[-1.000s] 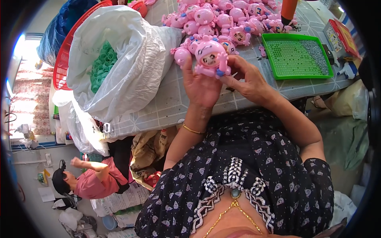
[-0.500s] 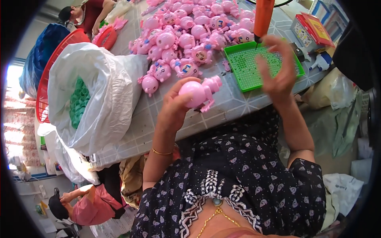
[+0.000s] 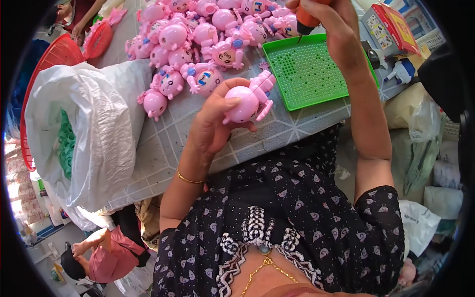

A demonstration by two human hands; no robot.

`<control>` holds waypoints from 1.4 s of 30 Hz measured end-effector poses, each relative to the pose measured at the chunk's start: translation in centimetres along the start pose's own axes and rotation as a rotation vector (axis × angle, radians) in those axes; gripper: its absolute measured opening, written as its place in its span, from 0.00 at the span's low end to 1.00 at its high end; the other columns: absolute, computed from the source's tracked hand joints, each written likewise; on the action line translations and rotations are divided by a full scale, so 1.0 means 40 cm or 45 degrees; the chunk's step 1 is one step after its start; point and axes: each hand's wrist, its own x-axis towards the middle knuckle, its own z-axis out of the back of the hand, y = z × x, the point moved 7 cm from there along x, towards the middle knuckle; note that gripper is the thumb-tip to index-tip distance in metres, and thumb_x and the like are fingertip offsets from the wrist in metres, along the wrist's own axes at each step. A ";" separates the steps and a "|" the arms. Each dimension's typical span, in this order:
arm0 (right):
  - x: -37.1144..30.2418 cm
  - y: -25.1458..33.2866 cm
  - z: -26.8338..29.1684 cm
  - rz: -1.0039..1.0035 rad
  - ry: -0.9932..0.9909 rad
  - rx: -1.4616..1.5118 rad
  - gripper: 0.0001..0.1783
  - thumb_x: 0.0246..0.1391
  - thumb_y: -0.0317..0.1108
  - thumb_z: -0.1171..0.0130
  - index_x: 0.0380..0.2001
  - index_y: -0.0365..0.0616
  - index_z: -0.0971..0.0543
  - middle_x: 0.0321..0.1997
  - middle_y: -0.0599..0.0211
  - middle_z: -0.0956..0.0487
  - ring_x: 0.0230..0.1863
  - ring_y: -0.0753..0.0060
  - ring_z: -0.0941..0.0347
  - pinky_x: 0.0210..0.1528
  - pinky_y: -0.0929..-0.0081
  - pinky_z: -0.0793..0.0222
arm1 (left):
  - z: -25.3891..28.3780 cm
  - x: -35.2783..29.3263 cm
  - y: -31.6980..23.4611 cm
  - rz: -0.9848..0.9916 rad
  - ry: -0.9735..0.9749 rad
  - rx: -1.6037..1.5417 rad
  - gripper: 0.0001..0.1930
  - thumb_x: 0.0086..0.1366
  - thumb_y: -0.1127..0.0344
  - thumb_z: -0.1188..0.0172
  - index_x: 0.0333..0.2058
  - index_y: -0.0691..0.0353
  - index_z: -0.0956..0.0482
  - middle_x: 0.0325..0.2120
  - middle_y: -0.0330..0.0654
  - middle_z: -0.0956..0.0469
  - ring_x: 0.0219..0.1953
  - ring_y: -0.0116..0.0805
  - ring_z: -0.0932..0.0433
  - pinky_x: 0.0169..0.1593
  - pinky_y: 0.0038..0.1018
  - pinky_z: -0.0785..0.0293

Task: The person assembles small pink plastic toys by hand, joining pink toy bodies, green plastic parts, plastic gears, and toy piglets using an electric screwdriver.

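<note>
My left hand (image 3: 216,115) is closed round a pink plastic toy figure (image 3: 242,103), holding it just over the table's near edge with its round body toward my thumb. Further up and to the right, my right hand (image 3: 336,32) is wrapped round an orange electric screwdriver (image 3: 308,21). Its thin bit points down over the upper part of a green perforated tray (image 3: 311,101), where small dark screws sit in some of the holes. Whether the bit touches a screw I cannot tell. Many similar pink toys (image 3: 174,37) lie heaped beyond my left hand.
A white sack (image 3: 111,128) holding green ring-shaped parts (image 3: 66,143) stands at the left, before a red basket (image 3: 52,55). At right are a red and yellow box (image 3: 393,27) and a blue-white bottle (image 3: 402,72). Other people are at far left and lower left.
My right hand has risen from above the tray and taken hold of the screwdriver, pulling it lower. The toy stays in my left hand. The whole view has shifted somewhat.
</note>
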 end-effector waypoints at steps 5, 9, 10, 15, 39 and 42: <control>0.006 0.018 -0.037 -0.117 -0.055 -0.056 0.16 0.56 0.35 0.36 0.44 0.42 0.27 0.30 0.71 0.24 0.26 0.82 0.29 0.28 0.82 0.36 | 0.003 0.034 -0.007 -0.003 -0.056 0.389 0.24 0.60 0.63 0.32 0.53 0.62 0.27 0.43 0.42 0.21 0.39 0.30 0.19 0.36 0.27 0.18; -0.006 -0.022 -0.054 -0.181 -0.035 0.037 0.07 0.56 0.32 0.35 0.31 0.45 0.25 0.20 0.76 0.28 0.19 0.83 0.32 0.22 0.83 0.39 | -0.054 0.033 -0.038 -0.201 0.003 0.788 0.26 0.56 0.66 0.27 0.51 0.64 0.26 0.43 0.40 0.21 0.40 0.26 0.20 0.42 0.23 0.21; -0.011 -0.039 -0.050 -0.197 -0.039 0.034 0.07 0.57 0.30 0.36 0.31 0.46 0.26 0.20 0.76 0.29 0.18 0.83 0.33 0.22 0.83 0.39 | -0.054 0.033 -0.033 -0.207 -0.012 0.794 0.26 0.55 0.67 0.27 0.51 0.65 0.26 0.42 0.40 0.22 0.41 0.26 0.21 0.46 0.24 0.23; 0.003 -0.105 -0.061 0.127 0.193 0.701 0.08 0.58 0.28 0.37 0.32 0.46 0.28 0.19 0.76 0.31 0.18 0.82 0.34 0.22 0.82 0.38 | -0.046 0.045 -0.041 -0.513 -0.015 1.119 0.27 0.52 0.70 0.28 0.51 0.66 0.25 0.43 0.44 0.23 0.43 0.34 0.21 0.48 0.27 0.24; -0.031 -0.165 -0.014 -0.107 0.228 0.277 0.08 0.61 0.30 0.46 0.29 0.46 0.34 0.23 0.72 0.35 0.22 0.77 0.38 0.33 0.72 0.38 | -0.039 0.073 -0.052 -1.003 -0.094 1.445 0.27 0.46 0.68 0.28 0.47 0.64 0.22 0.40 0.50 0.22 0.41 0.49 0.21 0.47 0.38 0.24; -0.030 -0.168 -0.011 -0.052 0.210 0.241 0.06 0.58 0.26 0.44 0.28 0.41 0.30 0.25 0.69 0.32 0.21 0.76 0.36 0.29 0.73 0.37 | -0.034 0.073 -0.055 -1.013 -0.103 1.455 0.26 0.46 0.69 0.28 0.48 0.64 0.21 0.40 0.49 0.22 0.40 0.46 0.20 0.46 0.35 0.24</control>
